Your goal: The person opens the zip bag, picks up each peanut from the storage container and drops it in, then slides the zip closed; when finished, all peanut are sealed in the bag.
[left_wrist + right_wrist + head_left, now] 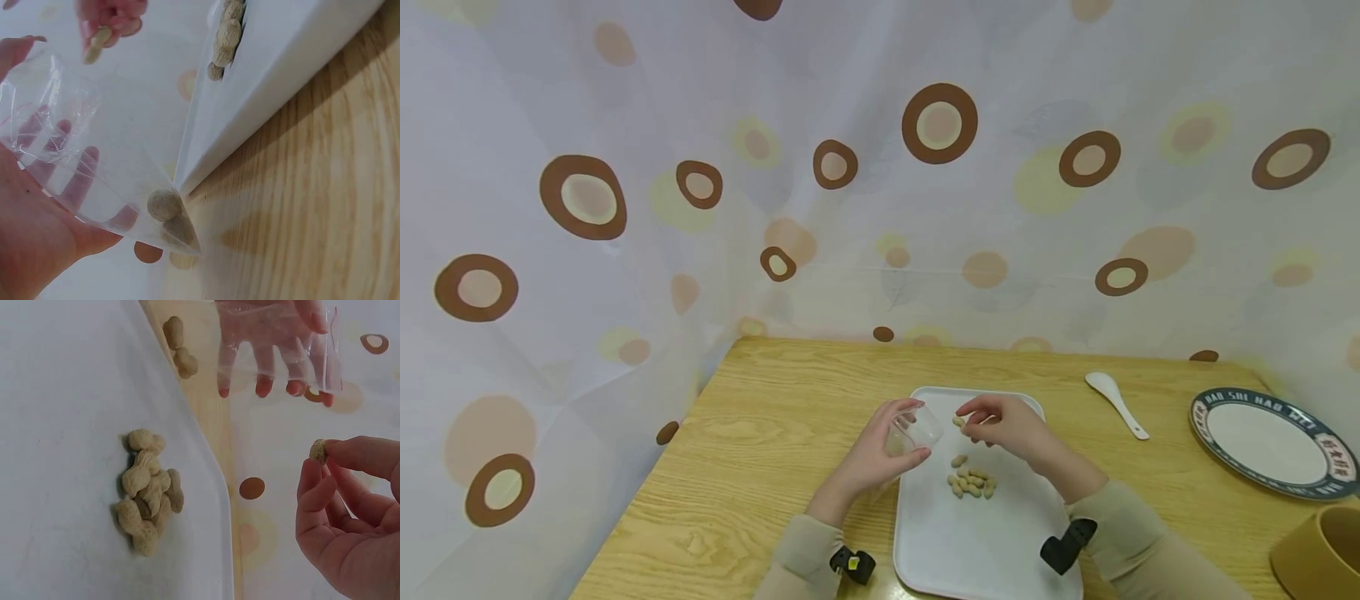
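My left hand (867, 457) grips a clear zip bag (119, 169) at the left edge of the white tray (977, 554), fingers behind the film and thumb at the near side. A couple of peanuts (164, 205) lie in the bag's bottom corner, seen in the left wrist view. Over the tray, my right hand (1017, 432) pinches a single peanut (319, 451) between thumb and fingertips, a short way right of the bag's mouth. Several more unshelled peanuts (147, 494) lie in a small heap on the tray.
Right of the tray, a white spoon (1116, 404) lies on the wooden table (700, 500). Farther right are a plate with a dark patterned rim (1213, 454) and a tan cup (1300, 554). A spotted curtain (880, 208) hangs behind the table.
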A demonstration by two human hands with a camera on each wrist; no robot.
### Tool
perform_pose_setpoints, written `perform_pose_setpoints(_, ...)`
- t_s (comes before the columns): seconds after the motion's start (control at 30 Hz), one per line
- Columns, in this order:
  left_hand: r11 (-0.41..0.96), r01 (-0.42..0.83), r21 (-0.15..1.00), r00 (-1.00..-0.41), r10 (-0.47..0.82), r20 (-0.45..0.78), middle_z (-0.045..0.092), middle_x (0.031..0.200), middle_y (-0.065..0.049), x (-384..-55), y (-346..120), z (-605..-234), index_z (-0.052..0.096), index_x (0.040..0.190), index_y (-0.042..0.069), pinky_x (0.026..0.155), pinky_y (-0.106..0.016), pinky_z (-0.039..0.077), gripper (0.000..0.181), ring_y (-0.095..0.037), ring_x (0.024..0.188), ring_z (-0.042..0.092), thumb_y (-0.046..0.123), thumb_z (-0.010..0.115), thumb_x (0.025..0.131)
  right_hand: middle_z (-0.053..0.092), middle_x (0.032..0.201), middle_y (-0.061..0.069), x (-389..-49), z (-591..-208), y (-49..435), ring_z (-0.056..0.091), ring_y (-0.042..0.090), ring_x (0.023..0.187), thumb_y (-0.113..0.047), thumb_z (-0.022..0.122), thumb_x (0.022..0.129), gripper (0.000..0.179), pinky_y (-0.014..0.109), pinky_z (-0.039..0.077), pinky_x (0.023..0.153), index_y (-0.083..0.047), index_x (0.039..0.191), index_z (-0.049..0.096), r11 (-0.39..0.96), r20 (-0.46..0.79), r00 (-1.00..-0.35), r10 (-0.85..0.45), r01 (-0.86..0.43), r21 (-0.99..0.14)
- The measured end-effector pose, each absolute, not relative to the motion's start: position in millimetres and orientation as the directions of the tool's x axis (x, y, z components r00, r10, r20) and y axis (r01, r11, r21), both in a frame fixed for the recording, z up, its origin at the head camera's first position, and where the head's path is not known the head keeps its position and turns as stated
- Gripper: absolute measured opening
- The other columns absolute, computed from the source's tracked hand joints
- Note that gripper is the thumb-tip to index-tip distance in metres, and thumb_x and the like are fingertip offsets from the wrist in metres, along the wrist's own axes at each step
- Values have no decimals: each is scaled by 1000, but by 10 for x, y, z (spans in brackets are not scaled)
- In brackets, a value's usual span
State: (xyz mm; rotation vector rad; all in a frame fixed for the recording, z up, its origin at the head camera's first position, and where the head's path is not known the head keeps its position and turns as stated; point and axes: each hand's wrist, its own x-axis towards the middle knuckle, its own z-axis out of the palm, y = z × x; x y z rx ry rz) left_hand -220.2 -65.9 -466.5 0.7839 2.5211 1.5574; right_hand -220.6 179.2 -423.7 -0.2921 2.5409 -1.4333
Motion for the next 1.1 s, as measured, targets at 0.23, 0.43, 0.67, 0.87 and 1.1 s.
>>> perform_pose_setpoints(0.23,361,376,853,-868,459,189,50,136,-10,-2202,-660,-4685,45,142,23,105,-57,37,61,-23,124,49,33,72,89,68,94,8,-2134,-4079,1643,59,18,75,-14,70,91,28,33,51,71,-4,117,67,475,-47,-958,-282,-97,-875)
perform_pose_setpoints(0.43,361,371,856,-869,459,183,50,137,-12,-2192,-650,-4659,45,142,23,106,-58,36,61,-23,125,49,33,72,88,68,96,8,-2110,-3989,1584,61,16,78,-14,69,93,27,30,51,72,-4,118,66,456,-40,-958,-285,-99,-885)
perform_pose_setpoints(0.67,363,380,851,-864,467,187,50,136,-10,-2192,-646,-4655,45,143,23,105,-56,37,61,-23,124,49,33,72,89,67,96,10,-2088,-3920,1521,62,17,79,-13,68,93,28,30,52,72,-1,118,65,397,-13,-939,-345,-133,-908)
perform_pose_setpoints(0.87,357,381,853,-862,470,189,50,135,-7,-2180,-646,-4645,44,143,21,105,-54,37,62,-21,123,49,33,72,89,67,98,12,-2076,-3894,1488,62,17,79,-11,67,93,28,29,52,70,0,119,65,370,5,-931,-365,-150,-917)
perform_pose_setpoints(1.1,366,383,848,-866,462,192,51,134,-7,-2183,-658,-4653,45,142,22,104,-53,39,61,-22,122,50,33,73,89,67,99,16,-2123,-3937,1530,61,17,79,-10,66,94,27,30,51,71,0,119,64,398,-4,-943,-333,-136,-907)
